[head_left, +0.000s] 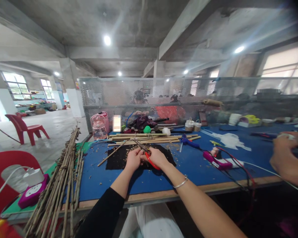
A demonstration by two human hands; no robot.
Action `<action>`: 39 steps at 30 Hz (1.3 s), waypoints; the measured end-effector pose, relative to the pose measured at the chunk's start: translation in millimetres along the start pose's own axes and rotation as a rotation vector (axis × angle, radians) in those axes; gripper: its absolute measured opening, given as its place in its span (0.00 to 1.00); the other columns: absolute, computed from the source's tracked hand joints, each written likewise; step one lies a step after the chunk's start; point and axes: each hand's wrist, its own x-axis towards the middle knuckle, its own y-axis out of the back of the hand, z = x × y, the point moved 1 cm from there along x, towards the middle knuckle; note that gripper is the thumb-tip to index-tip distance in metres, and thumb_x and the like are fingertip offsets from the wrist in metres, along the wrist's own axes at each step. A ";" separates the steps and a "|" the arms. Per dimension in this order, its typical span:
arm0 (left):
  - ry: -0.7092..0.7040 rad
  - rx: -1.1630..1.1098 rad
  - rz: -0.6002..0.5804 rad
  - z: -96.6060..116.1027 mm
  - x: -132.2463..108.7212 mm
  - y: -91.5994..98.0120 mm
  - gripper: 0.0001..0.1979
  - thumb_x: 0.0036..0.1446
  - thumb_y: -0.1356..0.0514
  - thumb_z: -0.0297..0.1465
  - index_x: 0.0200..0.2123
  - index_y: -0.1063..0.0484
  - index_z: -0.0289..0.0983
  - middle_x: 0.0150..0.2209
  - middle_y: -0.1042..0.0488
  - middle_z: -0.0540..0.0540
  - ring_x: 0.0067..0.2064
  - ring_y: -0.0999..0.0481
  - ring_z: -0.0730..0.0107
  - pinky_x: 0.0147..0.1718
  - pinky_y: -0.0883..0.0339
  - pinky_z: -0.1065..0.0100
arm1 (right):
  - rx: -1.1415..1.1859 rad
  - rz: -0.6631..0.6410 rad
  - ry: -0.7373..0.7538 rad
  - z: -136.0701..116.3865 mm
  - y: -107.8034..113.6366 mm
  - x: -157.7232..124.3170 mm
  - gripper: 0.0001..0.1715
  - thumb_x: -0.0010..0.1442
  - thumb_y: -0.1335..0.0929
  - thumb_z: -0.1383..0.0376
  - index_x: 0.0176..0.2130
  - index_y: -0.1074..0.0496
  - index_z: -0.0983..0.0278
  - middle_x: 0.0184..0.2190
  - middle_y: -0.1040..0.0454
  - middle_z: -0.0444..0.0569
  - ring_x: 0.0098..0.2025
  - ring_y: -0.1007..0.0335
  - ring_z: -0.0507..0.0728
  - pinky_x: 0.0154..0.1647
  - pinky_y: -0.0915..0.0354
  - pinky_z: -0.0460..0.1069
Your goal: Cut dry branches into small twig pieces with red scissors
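Over a black cloth (115, 161) on the blue table, my two hands meet, close together. My right hand (157, 157) is closed on scissors with red-orange handles (152, 162), whose blades point up and to the left. My left hand (134, 158) has its fingers pinched near the blades; what they hold is too small to make out. Brown scraps (129, 150) lie on the cloth around my hands. A thin stick (111, 153) rests across the cloth's left edge. Just behind the cloth are several long pale sticks (154, 140).
A bundle of long stalks (64, 178) leans at the left edge. A blue glue gun (189, 142), a purple power strip (217, 161) with cables and a plastic bag (232, 140) lie to the right. Another person's hands (286, 158) are at the far right. Mesh (109, 92) stands behind.
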 end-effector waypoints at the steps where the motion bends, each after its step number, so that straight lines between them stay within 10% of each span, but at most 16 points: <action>1: 0.012 0.010 -0.008 -0.4 0.1 0.0 0.12 0.51 0.45 0.35 0.35 0.28 0.34 0.17 0.36 0.53 0.16 0.40 0.79 0.13 0.43 0.76 | 0.006 0.013 -0.015 0.8 -1.2 -2.0 0.29 0.45 0.36 0.41 0.34 0.31 0.62 0.32 0.26 0.51 0.34 0.30 0.57 0.27 0.45 0.45; 22: 0.001 -0.075 -0.026 -1.4 -0.9 0.5 0.12 0.50 0.46 0.39 0.29 0.36 0.34 0.25 0.31 0.49 0.18 0.36 0.80 0.13 0.41 0.78 | 0.019 0.231 0.100 1.8 -2.3 -14.7 0.31 0.42 0.32 0.45 0.38 0.34 0.64 0.36 0.30 0.51 0.40 0.34 0.57 0.39 0.44 0.48; 39: -0.089 0.096 -0.065 -3.0 -3.6 2.8 0.13 0.51 0.47 0.40 0.32 0.33 0.35 0.20 0.37 0.53 0.17 0.40 0.79 0.13 0.44 0.77 | 0.049 0.138 0.090 2.1 -4.4 -13.7 0.26 0.48 0.35 0.46 0.38 0.37 0.63 0.37 0.30 0.50 0.40 0.34 0.57 0.35 0.45 0.48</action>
